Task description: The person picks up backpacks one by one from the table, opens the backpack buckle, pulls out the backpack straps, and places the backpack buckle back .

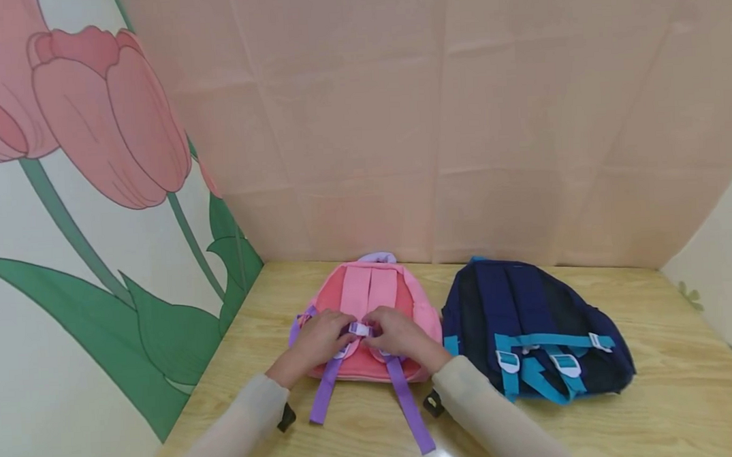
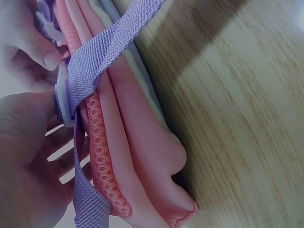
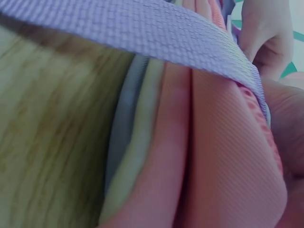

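Observation:
A pink backpack (image 1: pixel 427 314) with purple webbing lies on the table, its shoulder straps facing up. Over its middle, my left hand (image 1: pixel 318 339) and right hand (image 1: pixel 401 332) pinch the two ends of a white and purple chest-strap buckle (image 1: pixel 361 329). Whether its halves are fully joined cannot be told. Two purple strap tails (image 1: pixel 408 407) hang towards me onto the table. In the left wrist view, purple webbing (image 2: pixel 107 52) crosses in front of the bag, partly covering the fingers. The right wrist view has similar webbing (image 3: pixel 142 28) across its top, with the buckle mostly hidden.
A dark blue backpack (image 1: pixel 565 301) with turquoise straps lies close on the right. Pinkish sheeting (image 1: pixel 363 153) hangs behind the wooden table (image 1: pixel 666 352), and a tulip-printed wall (image 1: pixel 109 117) rises at left. Black wrist-gear pieces (image 1: pixel 433 404) show beside the sleeves.

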`<state>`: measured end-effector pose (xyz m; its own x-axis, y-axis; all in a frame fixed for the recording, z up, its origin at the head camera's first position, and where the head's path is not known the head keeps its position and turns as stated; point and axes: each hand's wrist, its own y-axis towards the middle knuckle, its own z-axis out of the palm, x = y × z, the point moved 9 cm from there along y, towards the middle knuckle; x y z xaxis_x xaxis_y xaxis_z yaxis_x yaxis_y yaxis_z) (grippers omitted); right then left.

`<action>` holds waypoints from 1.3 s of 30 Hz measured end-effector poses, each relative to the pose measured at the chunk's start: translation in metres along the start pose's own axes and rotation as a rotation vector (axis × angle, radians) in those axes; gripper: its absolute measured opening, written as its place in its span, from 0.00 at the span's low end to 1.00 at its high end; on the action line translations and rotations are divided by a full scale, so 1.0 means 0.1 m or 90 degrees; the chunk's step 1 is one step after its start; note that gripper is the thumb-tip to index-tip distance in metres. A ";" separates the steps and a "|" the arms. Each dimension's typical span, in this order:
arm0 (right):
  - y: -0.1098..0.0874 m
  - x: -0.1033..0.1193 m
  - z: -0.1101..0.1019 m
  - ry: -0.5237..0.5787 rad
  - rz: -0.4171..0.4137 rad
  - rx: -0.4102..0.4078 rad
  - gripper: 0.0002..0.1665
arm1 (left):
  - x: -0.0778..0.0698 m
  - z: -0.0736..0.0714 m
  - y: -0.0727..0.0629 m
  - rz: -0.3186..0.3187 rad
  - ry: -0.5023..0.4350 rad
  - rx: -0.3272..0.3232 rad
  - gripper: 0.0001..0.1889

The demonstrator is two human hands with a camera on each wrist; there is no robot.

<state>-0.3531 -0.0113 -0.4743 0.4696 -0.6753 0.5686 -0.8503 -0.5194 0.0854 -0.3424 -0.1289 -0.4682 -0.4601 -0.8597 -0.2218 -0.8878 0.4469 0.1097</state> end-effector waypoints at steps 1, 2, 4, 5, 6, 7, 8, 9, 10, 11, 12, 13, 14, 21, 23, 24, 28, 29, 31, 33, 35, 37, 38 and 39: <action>0.00 0.01 0.00 -0.008 -0.004 -0.004 0.22 | 0.00 0.00 0.00 0.000 0.002 -0.001 0.17; 0.00 0.01 0.00 -0.013 -0.003 -0.007 0.21 | 0.00 0.01 0.01 0.001 0.002 -0.003 0.17; 0.00 0.01 0.01 -0.022 -0.004 -0.009 0.20 | 0.00 0.01 0.01 0.005 0.007 -0.009 0.16; 0.00 0.00 0.01 -0.023 -0.002 -0.010 0.19 | 0.00 0.01 0.01 0.007 0.007 -0.011 0.16; 0.01 -0.01 0.02 -0.021 0.004 -0.010 0.18 | 0.00 0.01 0.01 0.006 0.007 -0.013 0.15; 0.02 -0.02 0.02 -0.016 0.013 -0.009 0.16 | 0.00 0.01 0.01 0.006 0.005 -0.015 0.15; 0.03 -0.04 0.03 -0.009 0.026 -0.006 0.15 | 0.00 0.01 0.01 0.006 0.004 -0.015 0.15; 0.03 -0.06 0.04 -0.005 0.038 -0.004 0.14 | 0.01 0.01 0.01 0.005 0.002 -0.014 0.14; 0.04 -0.08 0.05 0.002 0.052 -0.002 0.13 | 0.01 0.02 0.01 0.001 -0.002 -0.013 0.14; 0.04 -0.09 0.05 0.009 0.062 -0.001 0.13 | 0.02 0.02 0.01 -0.003 -0.005 -0.012 0.14; 0.05 -0.10 0.05 0.015 0.072 0.000 0.12 | 0.03 0.02 0.01 -0.006 -0.008 -0.011 0.14; 0.05 -0.11 0.05 0.019 0.074 0.001 0.11 | 0.03 0.03 0.02 -0.008 -0.012 -0.009 0.14; 0.05 -0.11 0.05 0.021 0.074 0.000 0.11 | 0.04 0.03 0.02 -0.010 -0.015 -0.008 0.14; 0.06 -0.09 0.03 0.026 0.048 -0.029 0.06 | 0.06 0.04 0.03 -0.007 -0.020 -0.006 0.13; 0.06 -0.08 0.03 0.023 0.032 -0.043 0.05 | 0.07 0.03 0.02 -0.004 -0.027 -0.009 0.13; 0.06 -0.08 0.03 0.022 0.026 -0.048 0.05 | 0.07 0.03 0.02 -0.004 -0.029 -0.010 0.13; 0.06 -0.08 0.01 0.021 0.018 -0.052 0.05 | 0.09 0.00 0.01 -0.007 -0.035 -0.012 0.14; 0.06 -0.08 0.01 0.025 0.021 -0.049 0.05 | 0.10 0.00 0.01 -0.006 -0.033 -0.012 0.14; 0.06 -0.08 0.00 0.029 0.024 -0.042 0.04 | 0.10 -0.01 0.00 -0.002 -0.035 -0.014 0.14; 0.05 -0.09 -0.01 0.035 0.029 -0.038 0.05 | 0.10 -0.03 -0.01 0.002 -0.037 -0.019 0.14; 0.04 -0.10 -0.02 0.040 0.033 -0.035 0.06 | 0.11 -0.05 -0.02 0.001 -0.040 -0.023 0.14; 0.03 -0.11 -0.04 0.047 0.041 -0.031 0.07 | 0.13 -0.08 -0.04 -0.002 -0.039 -0.026 0.14; 0.03 -0.12 -0.04 0.051 0.048 -0.029 0.07 | 0.13 -0.09 -0.04 -0.001 -0.037 -0.026 0.14; 0.02 -0.13 -0.05 0.053 0.052 -0.027 0.07 | 0.14 -0.10 -0.04 -0.001 -0.038 -0.026 0.15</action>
<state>-0.3621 -0.0014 -0.4776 0.3782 -0.6681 0.6408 -0.8952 -0.4403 0.0693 -0.3449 -0.1453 -0.4619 -0.4581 -0.8439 -0.2792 -0.8889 0.4334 0.1484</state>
